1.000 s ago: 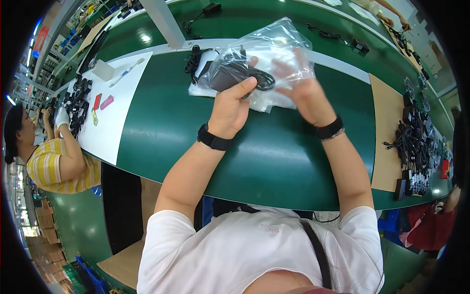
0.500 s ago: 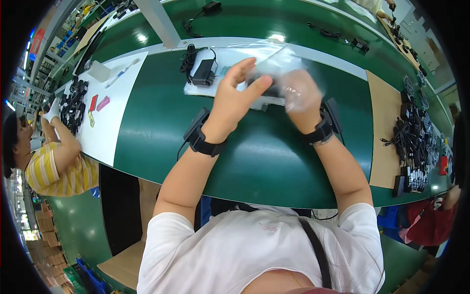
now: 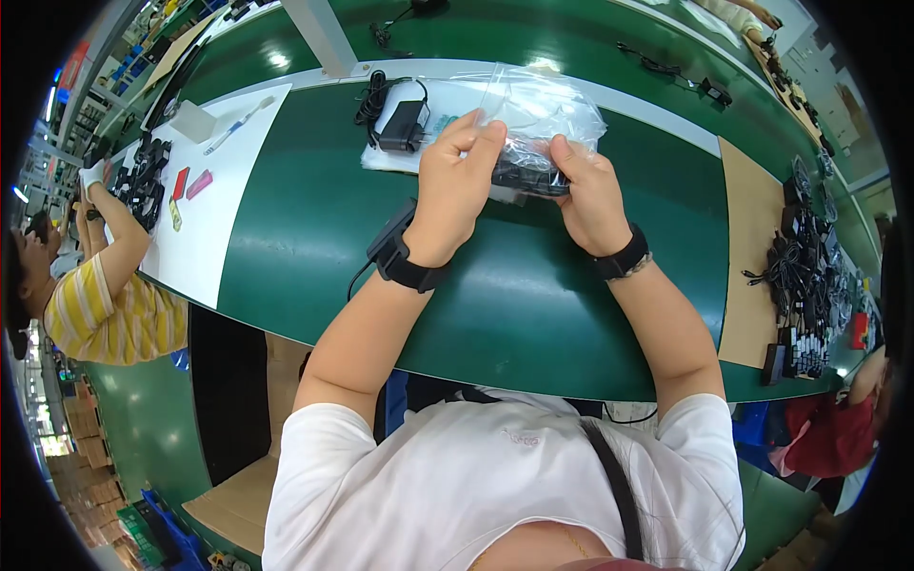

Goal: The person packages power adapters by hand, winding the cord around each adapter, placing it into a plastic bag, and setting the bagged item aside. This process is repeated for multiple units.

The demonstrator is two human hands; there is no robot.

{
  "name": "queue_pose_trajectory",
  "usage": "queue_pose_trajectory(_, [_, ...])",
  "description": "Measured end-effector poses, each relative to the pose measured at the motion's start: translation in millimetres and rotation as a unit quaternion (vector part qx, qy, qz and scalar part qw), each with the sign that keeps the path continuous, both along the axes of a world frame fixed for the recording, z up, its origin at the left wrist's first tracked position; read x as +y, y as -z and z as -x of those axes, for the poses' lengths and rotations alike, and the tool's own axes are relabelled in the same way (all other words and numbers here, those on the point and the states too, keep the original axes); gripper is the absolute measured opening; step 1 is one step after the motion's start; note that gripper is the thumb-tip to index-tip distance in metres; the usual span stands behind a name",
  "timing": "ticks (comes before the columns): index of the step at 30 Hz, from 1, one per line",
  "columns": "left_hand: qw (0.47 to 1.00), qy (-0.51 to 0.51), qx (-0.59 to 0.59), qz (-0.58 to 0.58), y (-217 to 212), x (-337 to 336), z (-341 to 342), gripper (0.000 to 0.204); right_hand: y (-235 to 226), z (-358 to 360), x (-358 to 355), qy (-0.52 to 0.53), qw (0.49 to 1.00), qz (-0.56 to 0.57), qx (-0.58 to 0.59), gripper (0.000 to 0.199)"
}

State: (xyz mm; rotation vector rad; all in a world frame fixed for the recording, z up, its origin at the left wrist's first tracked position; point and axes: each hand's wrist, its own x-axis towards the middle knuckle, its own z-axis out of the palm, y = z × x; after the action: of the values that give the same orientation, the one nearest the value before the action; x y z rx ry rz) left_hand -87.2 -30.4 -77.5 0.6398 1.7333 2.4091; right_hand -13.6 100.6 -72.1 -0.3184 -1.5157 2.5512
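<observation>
Gripping clear plastic bag (image 3: pixel 538 114) w/ left hand (image 3: pixel 457 181) & right hand (image 3: pixel 588 190).

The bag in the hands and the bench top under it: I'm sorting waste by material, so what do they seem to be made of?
The bag looks like thin clear plastic film: glossy, crinkled, with the dark item inside showing through. The bench top seems to be a smooth green mat, perhaps rubber or vinyl, with a soft sheen from the lights; its exact material can't be told.
</observation>
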Motion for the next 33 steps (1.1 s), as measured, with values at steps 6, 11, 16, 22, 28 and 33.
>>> queue_pose_trajectory(6, [0.989, 0.013, -0.034, 0.144, 10.6, -2.4, 18.6, 0.026, 10.2, 0.5, 3.3, -0.01, 0.993, -0.081, 0.082, 0.032])
queue_pose_trajectory(11, [0.976, -0.063, 0.117, 0.175, 7.5, -7.8, 24.6, 0.027, -19.1, 7.6, 15.2, -0.162, 0.985, -0.051, -0.03, 0.041])
queue_pose_trajectory(16, [0.977, -0.125, 0.055, 0.163, -7.2, -17.1, 26.1, 0.024, -24.0, 60.6, 49.6, -0.214, 0.975, -0.048, -0.034, 0.032])
queue_pose_trajectory(22, [0.836, -0.288, 0.381, 0.27, -9.5, -20.2, 31.3, 0.015, 2.7, 191.9, 186.2, 0.135, 0.654, -0.744, -0.025, 0.034])
queue_pose_trajectory(28, [0.782, -0.314, 0.466, 0.269, -2.1, -30.0, 46.2, 0.012, 67.1, 227.7, 198.8, 0.093, 0.465, -0.864, -0.17, 0.047])
queue_pose_trajectory(33, [0.799, -0.289, 0.456, 0.266, -5.2, -21.0, 42.0, 0.01, 43.0, 184.7, 186.8, 0.121, 0.517, -0.843, -0.092, 0.036])
